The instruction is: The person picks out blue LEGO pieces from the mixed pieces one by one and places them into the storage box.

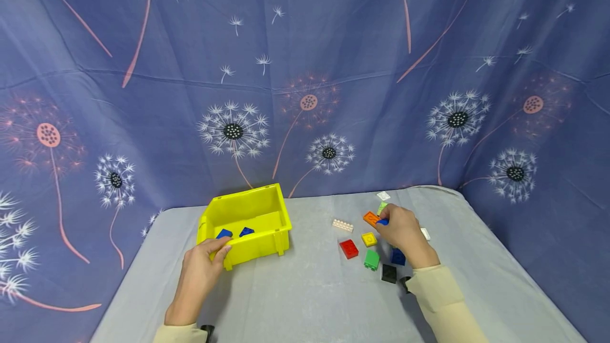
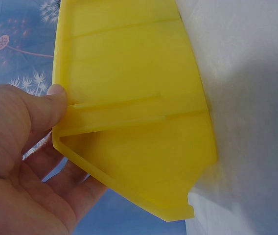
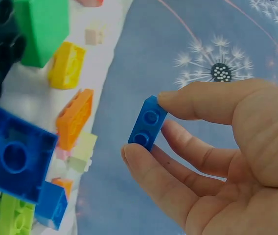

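Note:
My left hand point(image 1: 199, 273) grips the near rim of a yellow bin point(image 1: 259, 247) at its left corner. The thumb lies on one side of the wall and the fingers on the other, as the left wrist view shows. Two blue bricks point(image 1: 246, 231) lie inside the bin. Over the loose bricks on the right, my right hand point(image 1: 402, 231) pinches a small blue brick point(image 3: 148, 123) with two studs between thumb and fingers. In the head view the hand covers most of that brick.
Around the right hand lie an orange brick point(image 1: 370, 219), a yellow brick point(image 1: 369, 239), a red brick point(image 1: 349, 249), a green brick point(image 1: 371, 259), a black brick point(image 1: 388, 273) and a dark blue brick point(image 1: 398, 256). A pale studded brick point(image 1: 342, 225) lies nearer the bin. Patterned cloth hangs behind the table.

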`<state>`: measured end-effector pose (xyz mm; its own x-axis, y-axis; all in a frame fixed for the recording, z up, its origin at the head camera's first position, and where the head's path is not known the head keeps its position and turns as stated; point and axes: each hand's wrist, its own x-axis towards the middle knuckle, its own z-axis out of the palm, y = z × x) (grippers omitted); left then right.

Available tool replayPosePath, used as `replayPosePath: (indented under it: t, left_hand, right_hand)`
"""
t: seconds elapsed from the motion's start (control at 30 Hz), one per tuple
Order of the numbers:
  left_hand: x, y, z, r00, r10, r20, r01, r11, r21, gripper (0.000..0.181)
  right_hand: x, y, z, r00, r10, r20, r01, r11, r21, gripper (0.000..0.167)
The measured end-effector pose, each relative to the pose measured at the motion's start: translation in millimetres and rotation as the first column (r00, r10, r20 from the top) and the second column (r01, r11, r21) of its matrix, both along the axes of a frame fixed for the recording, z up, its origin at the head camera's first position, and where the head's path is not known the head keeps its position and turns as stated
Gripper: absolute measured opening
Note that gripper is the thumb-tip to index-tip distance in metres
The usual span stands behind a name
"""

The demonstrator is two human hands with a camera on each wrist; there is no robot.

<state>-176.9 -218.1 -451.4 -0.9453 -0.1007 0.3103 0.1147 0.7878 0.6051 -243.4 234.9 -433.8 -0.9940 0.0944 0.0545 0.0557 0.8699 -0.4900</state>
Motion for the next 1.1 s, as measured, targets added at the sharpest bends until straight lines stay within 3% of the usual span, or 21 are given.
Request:
replayPosePath:
  t: [0.37,0.63,0.87,1.1]
  left_hand:
    - [0.7,-1.2,-0.1,1.0,-0.013,0.028,0.013,1.0,0.005,0.027]
    - [-0.5,-0.6,-1.6,1.0,-0.008,0.014,0.008,1.0,-0.004,0.027]
    - [0.2,-0.2,-1.2,0.999,0.003,0.039,-0.004,1.0,0.006,0.027]
    - [0.3,-0.3,0.0,1.0,-0.007,0.012,0.007,1.0,0.007,0.026]
  right_hand:
    - [9.5,-15,17.6,0.998,0.044,-0.05,-0.045,0.999,-0.028,0.023]
    - [15.9,-29,31.3,0.984,0.089,-0.153,-0.095,0.995,-0.034,0.019]
    - [17.9,-39,37.3,0.981,0.108,-0.162,-0.115,0.993,-0.038,0.02]
    - [19.4,-48,44.7,0.977,0.11,-0.18,-0.121,0.991,-0.052,0.02]
